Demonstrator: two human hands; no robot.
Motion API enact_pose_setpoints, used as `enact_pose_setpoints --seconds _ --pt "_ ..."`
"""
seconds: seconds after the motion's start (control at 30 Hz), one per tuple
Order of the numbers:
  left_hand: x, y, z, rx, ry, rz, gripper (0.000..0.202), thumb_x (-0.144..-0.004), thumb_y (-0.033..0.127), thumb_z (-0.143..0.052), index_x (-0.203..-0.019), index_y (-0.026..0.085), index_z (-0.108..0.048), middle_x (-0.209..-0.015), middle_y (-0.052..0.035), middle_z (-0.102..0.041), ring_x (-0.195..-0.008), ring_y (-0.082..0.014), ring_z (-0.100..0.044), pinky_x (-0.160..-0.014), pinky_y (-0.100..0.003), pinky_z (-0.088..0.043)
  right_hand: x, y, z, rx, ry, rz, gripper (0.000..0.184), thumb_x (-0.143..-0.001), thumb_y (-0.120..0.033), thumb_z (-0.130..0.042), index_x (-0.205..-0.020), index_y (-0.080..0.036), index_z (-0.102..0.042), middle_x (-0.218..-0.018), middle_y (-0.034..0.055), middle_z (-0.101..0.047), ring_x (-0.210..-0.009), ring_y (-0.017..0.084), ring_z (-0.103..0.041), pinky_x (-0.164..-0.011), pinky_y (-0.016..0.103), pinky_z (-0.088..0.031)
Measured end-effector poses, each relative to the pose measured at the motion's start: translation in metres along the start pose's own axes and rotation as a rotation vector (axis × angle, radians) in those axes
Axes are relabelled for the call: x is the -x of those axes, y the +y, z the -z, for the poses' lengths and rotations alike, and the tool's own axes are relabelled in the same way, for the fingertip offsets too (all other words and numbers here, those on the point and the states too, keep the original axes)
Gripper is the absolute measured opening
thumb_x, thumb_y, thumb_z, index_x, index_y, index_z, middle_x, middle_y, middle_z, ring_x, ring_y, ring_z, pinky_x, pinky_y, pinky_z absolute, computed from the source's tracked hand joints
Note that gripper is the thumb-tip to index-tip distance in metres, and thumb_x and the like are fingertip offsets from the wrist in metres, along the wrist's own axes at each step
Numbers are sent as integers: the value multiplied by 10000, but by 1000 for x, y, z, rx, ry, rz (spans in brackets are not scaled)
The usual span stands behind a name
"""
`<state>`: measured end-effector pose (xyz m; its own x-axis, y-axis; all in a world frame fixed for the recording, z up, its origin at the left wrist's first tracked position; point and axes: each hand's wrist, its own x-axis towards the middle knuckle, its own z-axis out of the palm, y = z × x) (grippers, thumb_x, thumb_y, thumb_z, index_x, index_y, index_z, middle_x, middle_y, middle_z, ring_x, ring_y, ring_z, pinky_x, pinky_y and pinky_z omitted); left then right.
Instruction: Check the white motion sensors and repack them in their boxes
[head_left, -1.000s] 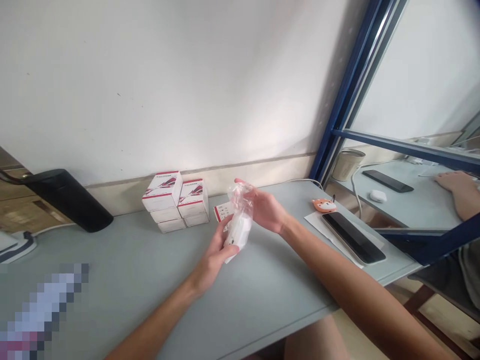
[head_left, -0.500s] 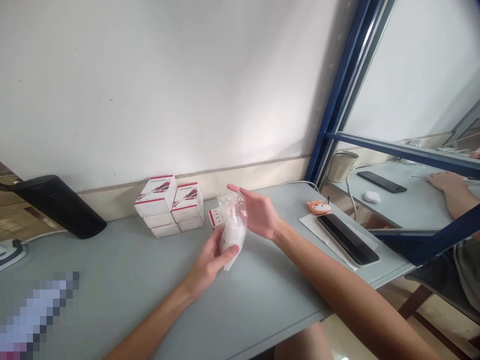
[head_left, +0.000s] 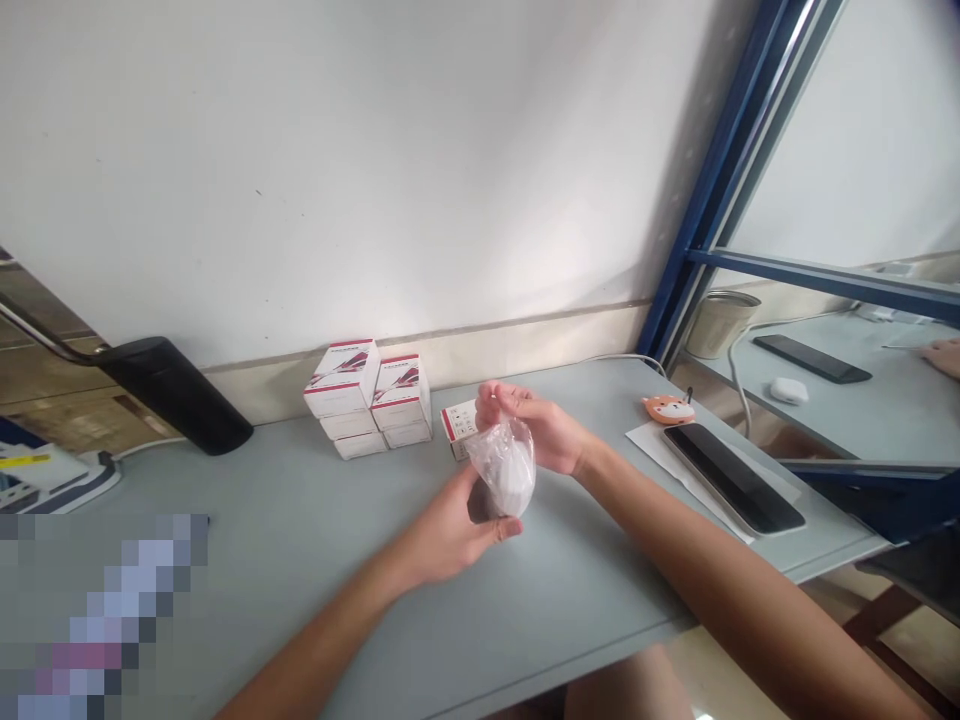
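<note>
My left hand (head_left: 457,525) is wrapped around a clear plastic bag (head_left: 504,450) with a rounded white object (head_left: 511,488) inside. Its thumb lies across the lower front of the bundle. Just above and behind the bag, my right hand (head_left: 536,425) has its fingers curled together close to the bag's upper edge. Whether those fingers pinch the film cannot be made out. A white box with red trim (head_left: 459,422) lies on the grey desk (head_left: 360,620) behind the bag, partly hidden by my hands.
Several white and red boxes (head_left: 341,380) are stacked against the wall. A black cylinder (head_left: 176,395) leans at the left. On the right lie a phone (head_left: 731,478) on white paper and an orange animal-faced case (head_left: 667,408). A blue frame (head_left: 697,200) borders the desk.
My right hand's fingers, stretched out before, have curled in above the bag. My left hand has turned the bag so its rounded side shows. The view has shifted to the left.
</note>
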<state>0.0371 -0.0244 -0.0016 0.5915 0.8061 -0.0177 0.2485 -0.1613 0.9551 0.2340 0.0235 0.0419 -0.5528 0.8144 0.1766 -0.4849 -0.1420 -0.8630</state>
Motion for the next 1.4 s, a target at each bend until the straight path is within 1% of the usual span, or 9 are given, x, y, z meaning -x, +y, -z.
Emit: enact_pose_setpoints --seconds 0.2,0.33,0.43,0.67,0.8,0.97,1.13,1.23,1.4 --pt "2 -10 -1 -145 90 -18 708 -828 477 -854 -1465 321 -590 -1537 -141 -554 -1422 -437 -484 -1190 -622 -373 -2 8 1 122 33 2 471 -865 -650 -772 -793 -214 -609 -785 0 -518 -733 168 -491 -667 292 -389" --pt "2 -6 -1 -141 89 -33 906 -819 472 -868 -1591 306 -425 -1626 -159 -448 -1485 -416 -426 -1209 -581 -376 -6 17 -7 80 93 -3 569 -916 -744 -638 -718 -216 -563 -732 -14 -469 -677 158 -476 -657 296 -386" --pt "3 -4 -2 -26 75 -21 947 -870 488 -818 -1643 301 -304 -1609 -168 -461 -1406 -377 -526 -1126 -508 -475 -8 24 -13 183 225 107 634 -957 -797 -493 -690 -224 -549 -705 -9 -464 -645 162 -442 -653 316 -382" --pt "1 -14 -3 -105 78 31 716 -893 464 -773 -1530 314 -483 -1197 -102 -692 -1080 -331 -665 -951 -475 -543 -2 28 -21 581 546 522 473 -1092 -548 -365 -801 -257 -598 -870 26 -565 -869 209 -497 -894 354 -411" --pt "-4 -17 -1 -306 172 -6 538 -845 374 -792 -1351 300 -625 -1303 -125 -616 -1196 -365 -608 -1035 -509 -495 -3 15 -2 718 725 724 239 -1062 -444 -463 -947 -291 -606 -974 35 -568 -905 223 -512 -902 366 -429" --pt "-8 -25 3 -430 224 -10 591 -772 280 -809 -1329 281 -610 -1328 -133 -546 -1252 -374 -556 -1087 -537 -458 -6 3 20 787 839 739 184 -1033 -408 -500 -968 -289 -625 -955 33 -563 -860 220 -505 -865 365 -432" --pt "-7 -21 1 -336 325 -81 607 -793 347 -833 -1342 279 -585 -1366 -121 -585 -1290 -365 -535 -1108 -522 -430 2 -5 13 929 593 582 379 -1081 -486 -422 -1381 -353 -612 -796 -6 -550 -702 209 -473 -770 356 -414" --pt "-8 -13 1 -153 359 -68 660 -835 451 -827 -1398 266 -537 -1315 -107 -649 -1237 -336 -580 -1081 -494 -443 5 -3 17 1107 477 402 391 -1079 -503 -418 -1325 -351 -681 -675 -20 -498 -643 207 -436 -754 356 -398" --pt "-12 -6 6 27 201 -42 513 -889 511 -772 -1276 215 -611 -1190 -101 -725 -1115 -306 -665 -999 -455 -511 5 2 15 1127 340 318 371 -1050 -509 -493 -1315 -347 -697 -775 -9 -584 -654 193 -462 -754 347 -408"
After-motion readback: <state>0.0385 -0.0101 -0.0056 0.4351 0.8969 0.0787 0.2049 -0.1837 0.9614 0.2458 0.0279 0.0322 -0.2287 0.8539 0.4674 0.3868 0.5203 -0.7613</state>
